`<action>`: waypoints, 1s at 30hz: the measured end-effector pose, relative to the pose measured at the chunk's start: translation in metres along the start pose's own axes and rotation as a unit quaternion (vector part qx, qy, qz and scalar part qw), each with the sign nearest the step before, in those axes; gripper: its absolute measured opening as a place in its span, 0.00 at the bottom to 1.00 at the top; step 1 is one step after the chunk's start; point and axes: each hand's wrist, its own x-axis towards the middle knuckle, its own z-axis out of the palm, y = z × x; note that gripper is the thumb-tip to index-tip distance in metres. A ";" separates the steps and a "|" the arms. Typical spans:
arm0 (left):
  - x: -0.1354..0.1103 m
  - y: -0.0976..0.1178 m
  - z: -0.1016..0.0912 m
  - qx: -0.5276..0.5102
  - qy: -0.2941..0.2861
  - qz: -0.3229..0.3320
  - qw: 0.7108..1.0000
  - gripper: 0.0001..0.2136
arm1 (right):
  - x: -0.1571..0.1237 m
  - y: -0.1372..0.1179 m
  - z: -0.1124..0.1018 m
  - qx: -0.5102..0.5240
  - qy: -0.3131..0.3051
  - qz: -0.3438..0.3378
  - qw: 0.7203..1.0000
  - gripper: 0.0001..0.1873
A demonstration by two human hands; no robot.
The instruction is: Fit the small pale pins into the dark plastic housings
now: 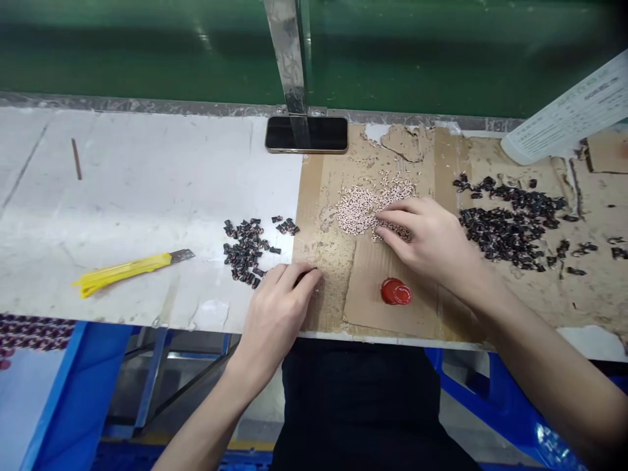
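Observation:
My left hand (277, 307) rests at the edge of the cardboard with its fingers curled and closed. A small black part shows partly between thumb and fingers; most of it is hidden. Just left of that hand lies a pile of small black parts (244, 252) with coppery bits. My right hand (426, 242) reaches into a heap of tiny pinkish-copper metal pieces (357, 210). Its thumb and forefinger are apart at the heap's right side, and nothing shows between them. Below this hand, a small red cap (395, 292) with glossy red content sits on a cardboard piece (366, 301).
A larger pile of black parts (510, 229) spreads on the right. A yellow-handled cutter (132, 271) and a thin brown stick (76, 159) lie left. A phone (307, 135) sits at the metal post (289, 59). A white labelled object (564, 111) leans in at upper right.

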 end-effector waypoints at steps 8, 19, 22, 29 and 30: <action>-0.012 0.009 0.006 -0.033 0.038 -0.011 0.999 0.12 | 0.009 -0.001 0.006 -0.012 0.000 -0.011 1.000 0.14; -0.024 0.025 0.008 -0.091 0.094 -0.099 0.986 0.03 | -0.003 -0.005 -0.010 0.117 0.079 0.045 0.989 0.11; -0.022 0.029 0.006 -0.120 0.077 -0.137 0.980 0.03 | -0.020 -0.016 -0.024 0.202 0.112 0.114 0.966 0.13; -0.021 0.038 -0.010 -0.198 0.066 -0.183 0.961 0.11 | -0.063 -0.032 -0.035 0.421 0.135 0.256 0.860 0.11; -0.017 0.042 -0.014 -0.249 0.077 -0.193 0.946 0.12 | -0.066 -0.034 -0.034 0.464 0.122 0.261 0.838 0.11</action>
